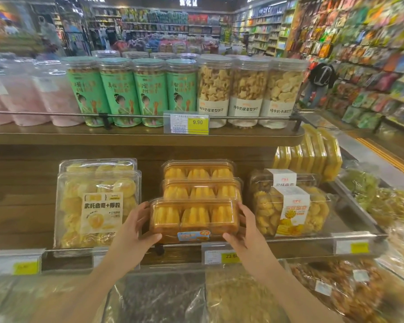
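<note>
left grip point(135, 231) and right grip point(245, 230) curled round either end of clear cake box point(194, 217), box at front of lower shelf point(21, 229), its sticker point(194, 236) unreadable, upper price tag point(197, 122) 9.90, lower price tag point(229, 257) likely 23.8, partly hidden

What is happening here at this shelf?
A person in a shop grips a clear box of yellow cakes by its two ends, left hand on one side, right hand on the other. The box is at the front of the lower shelf, before two more boxes of the same kind. Whether it is being taken or put back, I cannot tell.
</note>
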`<state>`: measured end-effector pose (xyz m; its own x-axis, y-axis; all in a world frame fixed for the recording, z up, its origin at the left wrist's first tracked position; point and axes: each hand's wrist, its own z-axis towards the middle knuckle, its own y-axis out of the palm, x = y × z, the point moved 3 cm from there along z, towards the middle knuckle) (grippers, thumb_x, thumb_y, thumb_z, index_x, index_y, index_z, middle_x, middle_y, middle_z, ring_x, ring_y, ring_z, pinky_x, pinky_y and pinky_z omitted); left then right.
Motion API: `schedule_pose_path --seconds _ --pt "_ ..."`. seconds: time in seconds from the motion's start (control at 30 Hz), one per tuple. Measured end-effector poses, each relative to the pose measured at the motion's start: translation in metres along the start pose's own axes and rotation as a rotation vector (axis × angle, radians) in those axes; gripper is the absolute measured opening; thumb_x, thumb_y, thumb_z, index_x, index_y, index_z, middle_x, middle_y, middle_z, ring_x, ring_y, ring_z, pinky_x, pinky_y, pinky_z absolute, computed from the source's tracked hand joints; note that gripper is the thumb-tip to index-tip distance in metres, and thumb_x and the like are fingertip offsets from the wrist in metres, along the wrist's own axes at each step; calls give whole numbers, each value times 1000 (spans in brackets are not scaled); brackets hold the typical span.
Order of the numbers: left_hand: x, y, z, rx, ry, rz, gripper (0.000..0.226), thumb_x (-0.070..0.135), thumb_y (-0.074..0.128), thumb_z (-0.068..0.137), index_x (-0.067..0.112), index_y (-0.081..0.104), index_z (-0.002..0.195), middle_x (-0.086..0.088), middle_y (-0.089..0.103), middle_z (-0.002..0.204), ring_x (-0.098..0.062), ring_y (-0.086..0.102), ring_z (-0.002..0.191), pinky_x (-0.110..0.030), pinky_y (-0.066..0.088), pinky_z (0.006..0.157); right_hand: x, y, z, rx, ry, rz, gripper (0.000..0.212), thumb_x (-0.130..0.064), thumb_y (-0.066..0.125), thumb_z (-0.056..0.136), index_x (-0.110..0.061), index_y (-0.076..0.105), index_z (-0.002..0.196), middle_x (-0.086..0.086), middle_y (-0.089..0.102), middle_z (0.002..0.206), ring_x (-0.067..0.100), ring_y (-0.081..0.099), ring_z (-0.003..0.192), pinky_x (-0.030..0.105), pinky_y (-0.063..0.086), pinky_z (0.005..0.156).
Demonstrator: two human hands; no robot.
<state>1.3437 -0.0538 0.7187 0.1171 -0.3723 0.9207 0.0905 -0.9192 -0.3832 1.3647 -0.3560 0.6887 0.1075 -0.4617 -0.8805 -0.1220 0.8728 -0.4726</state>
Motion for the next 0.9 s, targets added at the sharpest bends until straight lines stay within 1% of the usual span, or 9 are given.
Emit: schedule_pose_path --seconds 0.13,0.23,0.4,0.47,0.57,0.67,0.73,0.8,0.9 --pt "3 -4 -6 4 -19 52 88 -1 80 82 40 40 149 25 56 137 -8 54 132 -47 48 111 -8 -2 -6 -21 41 -32 86 -26 65 97 -77 5 132 -23 47 145 0 55 126 34 46 111" --pt "9 -10 -11 -8 -15 120 85 5 81 83 47 40 143 31 56 132 -6 58 125 -46 50 108 -16 -4 -10 -38 64 -47 82 -28 66 96 -60 8 146 -21 44 147 2 54 128 33 47 110" --pt "19 -23 -14 -76 -47 217 93 8 83 81 26 33 157 7 48 152 -16 54 132 -44 47 111 -35 -18 -10 -22 94 -175 77 -36 72 91 -47 21 148 -13 47 146 9 57 125 40 51 106" --pt "30 -30 -15 -96 -34 308 90 8 84 80 22 37 156 5 49 151 -18 54 134 -38 46 111 -48 -26 -8 -40 112 -279 78 -42 73 88 -37 23 149 -9 50 143 12 57 123 39 51 105" --pt "48 -46 -19 -90 11 570 80 22 85 77 25 48 148 6 55 145 -15 56 128 -36 48 107 -73 -41 -3 -177 157 -399 77 -48 72 88 -28 29 148 -5 54 142 14 57 122 37 49 104" --pt "63 -66 -30 -106 41 727 68 34 81 77 32 55 140 10 58 139 -11 58 119 -28 50 95 -104 -56 -6 -290 192 -604 75 -56 69 88 -26 36 148 -1 55 142 18 57 124 35 47 101" --pt "70 -81 -40 -88 27 801 67 39 78 80 36 53 142 11 55 140 -13 56 123 -27 48 90 -123 -60 -12 -304 177 -698 69 -57 68 88 -27 42 145 -1 56 142 18 56 122 35 47 100" --pt "75 -94 -50 -74 38 901 67 47 72 81 40 48 144 13 53 144 -14 56 125 -31 51 91 -141 -59 -21 -276 144 -815 71 -66 65 84 -31 46 142 -1 56 143 19 56 121 39 48 101" --pt "78 -109 -67 -96 69 1013 66 53 65 85 42 44 147 13 50 148 -15 55 129 -35 52 95 -165 -49 -39 -235 119 -958 87 -83 56 74 -33 45 145 0 54 146 24 56 127 47 49 102"
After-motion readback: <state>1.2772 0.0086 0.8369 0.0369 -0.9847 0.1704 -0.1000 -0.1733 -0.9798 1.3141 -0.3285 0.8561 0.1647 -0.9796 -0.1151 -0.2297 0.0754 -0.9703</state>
